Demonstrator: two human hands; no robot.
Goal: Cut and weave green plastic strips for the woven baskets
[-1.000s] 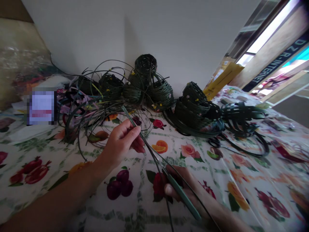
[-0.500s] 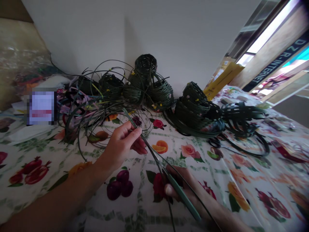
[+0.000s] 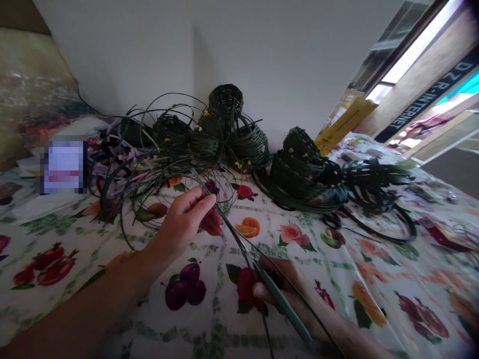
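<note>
My left hand (image 3: 189,219) pinches a long dark green strip (image 3: 228,227) between thumb and fingers, just above the fruit-print tablecloth (image 3: 112,279). The strip runs diagonally down to my right hand (image 3: 284,289), which is closed on the same strip near the bottom edge, along with thinner strands. Behind my left hand lies a loose tangle of green strips (image 3: 149,174).
Several dark woven baskets (image 3: 232,124) are piled against the white wall; more (image 3: 303,169) sit to the right with coiled strips (image 3: 374,184). Black scissors (image 3: 335,220) lie on the cloth. Pink and purple strips (image 3: 116,154) sit at left, yellow packets (image 3: 348,117) at right.
My left hand has shifted very slightly up along the strip. Otherwise nothing has visibly changed.
</note>
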